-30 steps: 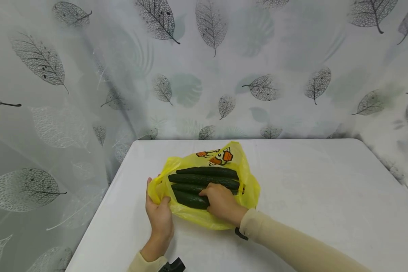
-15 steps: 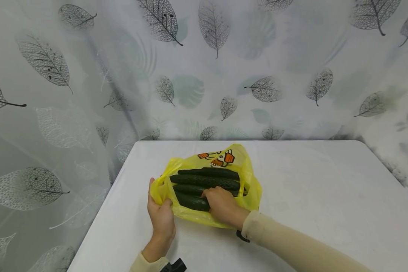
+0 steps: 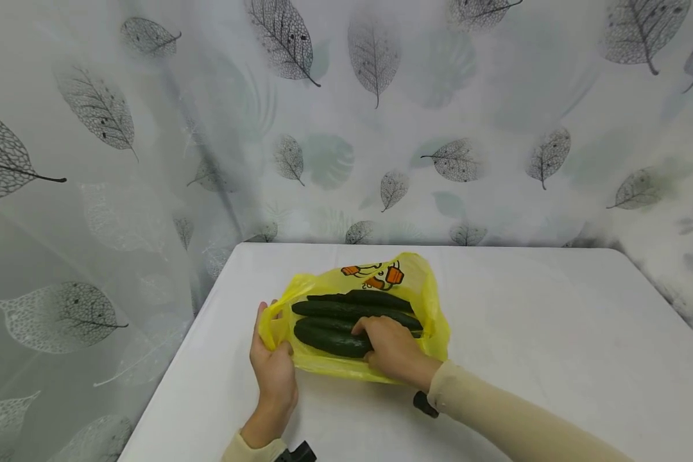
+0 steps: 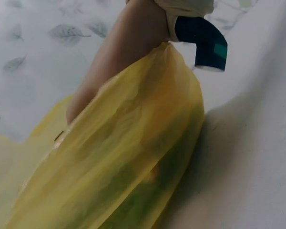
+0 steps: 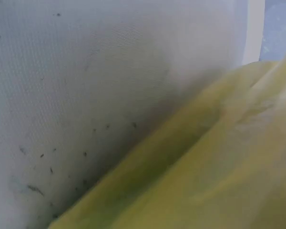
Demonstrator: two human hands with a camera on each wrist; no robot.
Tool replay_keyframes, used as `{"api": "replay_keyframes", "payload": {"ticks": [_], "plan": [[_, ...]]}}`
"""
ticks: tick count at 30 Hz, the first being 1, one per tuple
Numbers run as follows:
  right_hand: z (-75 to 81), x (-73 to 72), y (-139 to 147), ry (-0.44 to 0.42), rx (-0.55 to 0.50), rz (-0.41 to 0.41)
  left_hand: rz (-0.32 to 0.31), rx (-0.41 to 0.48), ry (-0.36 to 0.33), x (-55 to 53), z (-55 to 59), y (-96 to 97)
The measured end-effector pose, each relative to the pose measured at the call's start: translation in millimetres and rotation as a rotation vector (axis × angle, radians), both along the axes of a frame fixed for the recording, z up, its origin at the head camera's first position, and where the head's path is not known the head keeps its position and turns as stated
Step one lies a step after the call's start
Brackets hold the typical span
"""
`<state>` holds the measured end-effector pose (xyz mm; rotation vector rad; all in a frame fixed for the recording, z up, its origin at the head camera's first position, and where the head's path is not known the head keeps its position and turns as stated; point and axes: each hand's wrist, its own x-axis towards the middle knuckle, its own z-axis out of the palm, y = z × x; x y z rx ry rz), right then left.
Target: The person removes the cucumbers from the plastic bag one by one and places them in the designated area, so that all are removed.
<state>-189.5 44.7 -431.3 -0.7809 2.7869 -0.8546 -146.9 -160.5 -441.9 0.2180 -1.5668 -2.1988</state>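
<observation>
In the head view a yellow plastic bag (image 3: 346, 367) lies on its side with its mouth spread, several dark green cucumbers (image 3: 346, 311) side by side inside. My left hand (image 3: 276, 372) holds the bag's left edge, thumb in front and fingers behind. Reaching into the mouth, my right hand (image 3: 395, 350) grips the right end of the nearest cucumber (image 3: 330, 339); its fingertips are partly hidden. The left wrist view has the bag's side (image 4: 133, 129) across it, with the right arm (image 4: 128, 52) going in behind. Only the bag (image 5: 219, 157) and table show in the right wrist view.
A white table (image 3: 543, 333) extends to both sides of the bag. Behind it and at the left hang pale sheets (image 3: 496, 212) printed with leaves. Each wrist wears a black device, one by the left sleeve (image 3: 297, 453), one under the right sleeve (image 3: 425, 404).
The head view has shifted slightly. My right hand has moved a little right with the nearest cucumber, which now overlaps the one behind it more. My left hand keeps its hold on the bag.
</observation>
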Motion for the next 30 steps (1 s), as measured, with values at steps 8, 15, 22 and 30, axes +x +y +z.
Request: {"api": "replay_keyframes", "payload": {"ticks": [8, 15, 22, 30], "plan": [[8.3, 1.9, 12.3, -0.075, -0.207, -0.013, -0.021, 0.004, -0.068, 1.6, 6.1, -1.3], [22.8, 2.3, 22.0, -0.171, -0.416, 0.015, -0.032, 0.011, -0.077, 1.7, 8.3, 0.5], [41.4, 2.1, 32.7, -0.257, -0.615, 0.048, -0.056, -0.010, -0.087, 0.0, 7.3, 3.5], [71.5, 4.1, 44.6, -0.353, -0.902, 0.067, -0.066, -0.008, -0.064, -2.3, 5.4, 9.3]]}}
